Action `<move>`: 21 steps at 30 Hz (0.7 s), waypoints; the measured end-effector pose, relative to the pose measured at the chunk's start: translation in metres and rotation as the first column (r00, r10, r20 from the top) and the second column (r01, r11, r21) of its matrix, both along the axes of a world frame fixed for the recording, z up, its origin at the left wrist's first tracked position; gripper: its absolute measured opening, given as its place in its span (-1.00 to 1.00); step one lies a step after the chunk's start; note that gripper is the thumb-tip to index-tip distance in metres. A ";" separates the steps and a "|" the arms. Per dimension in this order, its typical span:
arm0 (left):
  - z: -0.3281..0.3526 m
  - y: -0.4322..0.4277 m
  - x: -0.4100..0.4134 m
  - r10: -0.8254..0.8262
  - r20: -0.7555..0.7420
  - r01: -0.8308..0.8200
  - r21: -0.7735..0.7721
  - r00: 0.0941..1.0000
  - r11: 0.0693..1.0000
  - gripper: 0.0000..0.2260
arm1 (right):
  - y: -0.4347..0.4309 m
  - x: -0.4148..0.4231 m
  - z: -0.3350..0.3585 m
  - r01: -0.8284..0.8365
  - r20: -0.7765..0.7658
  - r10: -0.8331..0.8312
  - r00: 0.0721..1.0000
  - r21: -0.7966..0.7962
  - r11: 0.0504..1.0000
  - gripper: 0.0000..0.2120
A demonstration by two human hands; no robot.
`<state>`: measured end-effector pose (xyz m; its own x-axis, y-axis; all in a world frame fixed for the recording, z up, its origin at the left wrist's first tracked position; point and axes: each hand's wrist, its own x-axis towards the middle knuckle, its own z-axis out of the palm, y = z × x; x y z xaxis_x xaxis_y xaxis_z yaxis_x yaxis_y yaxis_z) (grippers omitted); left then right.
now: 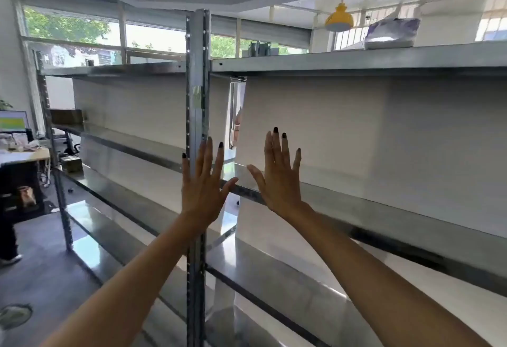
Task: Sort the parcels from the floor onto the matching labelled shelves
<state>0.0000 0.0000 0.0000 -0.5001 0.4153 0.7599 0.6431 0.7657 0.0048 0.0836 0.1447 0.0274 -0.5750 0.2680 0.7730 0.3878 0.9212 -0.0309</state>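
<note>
Both my hands are raised in front of a metal shelving rack (356, 61), fingers straight and spread, holding nothing. My left hand (203, 182) is in front of the rack's upright post (198, 85). My right hand (278, 176) is in front of the middle shelf edge (384, 209), just right of the post. A white and purple plastic parcel (391, 33) lies on the top shelf at the upper right, well above and to the right of my hands. A brown cardboard box (65, 116) sits at the far left end of a shelf. No shelf label can be read.
White panels back the shelves. Lower shelves (274, 286) run below my forearms. At the left stand a desk (24, 154) with a monitor (13, 121), and a person's leg (8, 239) by the floor. A yellow lamp (338, 20) hangs behind the rack.
</note>
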 end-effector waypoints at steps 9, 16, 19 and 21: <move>0.005 -0.047 -0.093 -0.004 -0.028 0.003 -0.020 1.000 1.000 -0.30 | -0.039 -0.082 -0.008 0.052 0.042 -0.050 0.998 -0.048 0.997 -0.22; -0.002 -0.059 -0.121 -0.025 -0.007 0.025 0.010 1.000 1.000 -0.30 | -0.050 -0.105 -0.015 0.043 0.088 -0.037 0.995 -0.072 0.996 -0.23; -0.003 -0.056 -0.128 -0.040 -0.022 0.040 0.022 0.999 0.999 -0.30 | -0.047 -0.109 -0.012 0.057 0.106 -0.049 0.993 -0.078 0.995 -0.23; -0.004 -0.053 -0.130 -0.054 -0.035 0.055 0.025 0.998 0.998 -0.30 | -0.044 -0.110 -0.012 0.064 0.123 -0.054 0.991 -0.084 0.994 -0.24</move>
